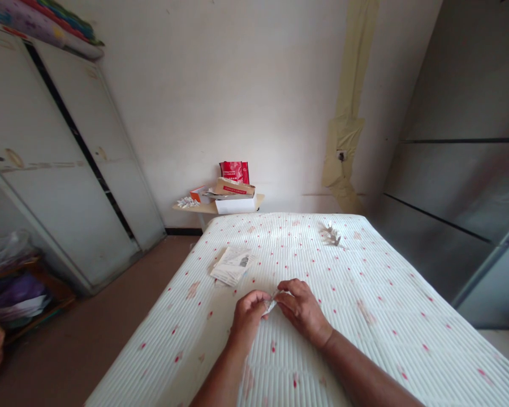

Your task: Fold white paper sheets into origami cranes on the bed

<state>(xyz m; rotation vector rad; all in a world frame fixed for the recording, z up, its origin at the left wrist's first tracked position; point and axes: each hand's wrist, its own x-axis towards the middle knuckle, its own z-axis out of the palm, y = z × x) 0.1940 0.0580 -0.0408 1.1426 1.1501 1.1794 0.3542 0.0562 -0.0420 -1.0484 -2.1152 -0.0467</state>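
as the head camera's feed reaches my screen, i see the person's two hands meeting low over the middle of the bed: the left hand [248,314] and the right hand [302,308] pinch a small piece of white paper [271,306] between thumb and fingertips, each hand curled narrow around its own end of it. the paper sits right in the gap where the two hands come together, just over the white ribbed bed cover [365,339] with its scattered red marks, and i cannot tell whether it rests on the cloth or is lifted clear of it. beyond the left hand, toward the bed's left edge, lies a stack of printed sheets [232,264], apart from both hands. farther up and to the right, near the far end of the bed, a little heap of pale folded pieces [331,234] lies well apart from the hands. past the bed a low side table [206,208] stands against the wall, bearing cardboard boxes [234,195], a red bag [234,170] and more small white bits [187,202]. a pale wardrobe [68,169] fills the left of the room
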